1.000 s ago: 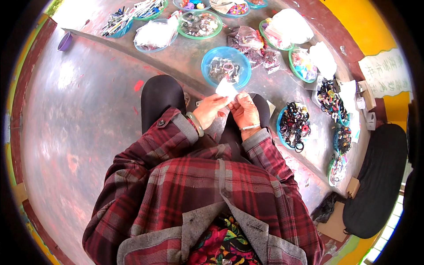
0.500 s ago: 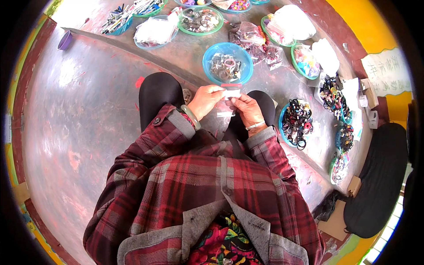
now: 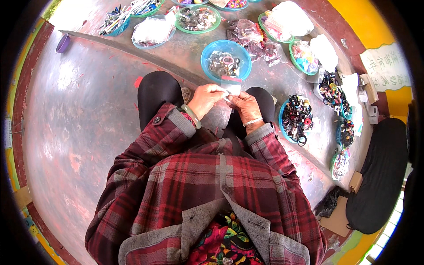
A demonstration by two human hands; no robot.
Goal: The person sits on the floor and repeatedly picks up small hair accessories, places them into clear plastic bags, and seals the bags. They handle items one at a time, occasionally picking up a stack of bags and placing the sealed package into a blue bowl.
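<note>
A: Report the grip.

B: From where I stand, both hands are engaged. The left hand (image 3: 205,100) is clamped by its fingertips on the bag (image 3: 231,87). The right hand (image 3: 246,107) is clamped on the same bag, thumb against finger. The two sets of fingertips sit close together at its lower part.

A: Report the bag.

B: Clear plastic, held ahead of the knees (image 3: 160,95), red strip (image 3: 231,79) toward twelve o'clock. I cannot tell its contents.

A: Report the surroundings. Dial centre: the hands. Twelve: straight ahead of the person.

B: Blue basin (image 3: 227,45), twelve o'clock, packets inside. Green basin (image 3: 198,31), eleven o'clock, farther out. Dark bands (image 3: 297,118) in another basin (image 3: 283,128), between three and four. Purple bowl (image 3: 62,43), between nine and ten, well apart.
</note>
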